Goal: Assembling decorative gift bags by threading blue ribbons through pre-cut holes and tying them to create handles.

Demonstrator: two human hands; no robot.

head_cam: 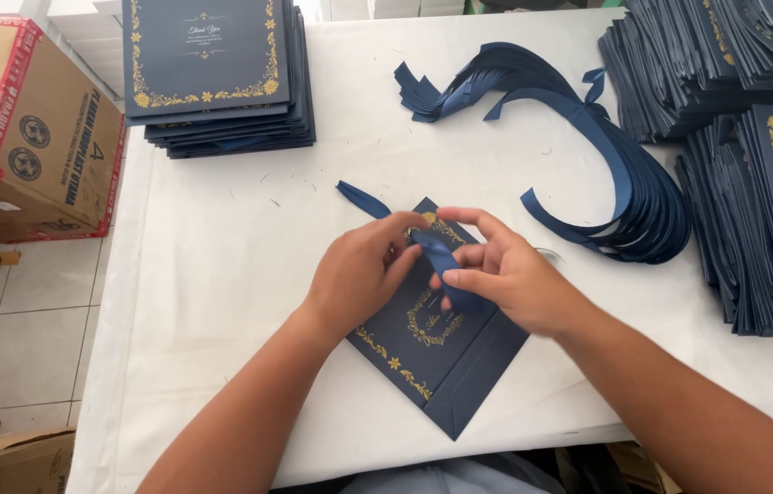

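Navy-blue flat paper gift bag w/ gold floral border (432,352) lies tilted like a diamond near the front edge of the white-covered desk (222,274), about mid-width. Head view only.

Left hand (361,273) rests on the bag's upper left part, fingers curled, thumb and forefinger pinching a navy satin ribbon strip (441,256) at the bag's top corner. One end of that ribbon (361,198) sticks out up-left past the hand, lying on the desk cover. Right hand (505,273) is over the bag's upper right part, also closed on the same ribbon, forefinger stretched toward the left hand; fingertips of both hands nearly touching. Both forearms come in from the front edge.

Toward the back edge, right of centre, a big curved bundle of navy ribbon lengths (615,155) sweeps round toward the right side, well apart from the hands. Stack of same navy flat bags w/ gold border (213,73) at the back left corner. More stacks of navy bags (752,165) along the right edge, fanned and overlapping.

Off the desk's left edge: brown cardboard box w/ red tape (21,128) above the pale tiled floor (30,311).
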